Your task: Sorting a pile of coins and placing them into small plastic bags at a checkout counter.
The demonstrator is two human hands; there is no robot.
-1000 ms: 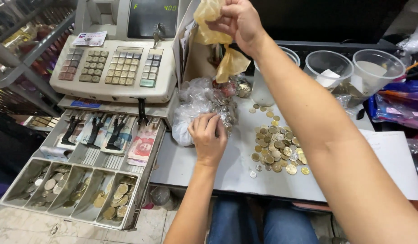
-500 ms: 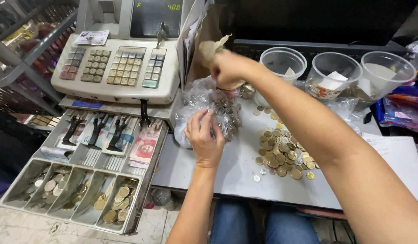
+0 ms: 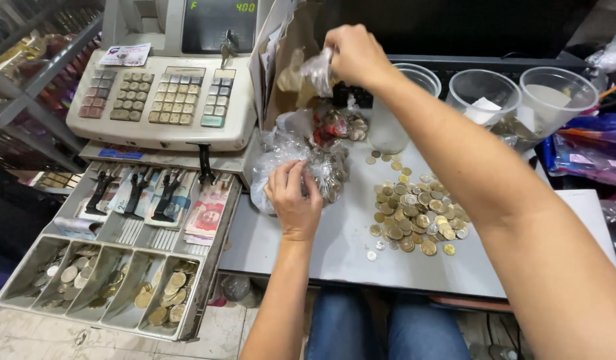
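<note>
From the head camera: the left hand is pinching the clear coin bag lying just right of the cash register; the right hand, directly above that bag, is clenching crumpled plastic, loose coins lying on the bench.

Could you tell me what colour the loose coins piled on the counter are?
Mostly gold-toned, some silvery: the coin pile, in the head view.
</note>
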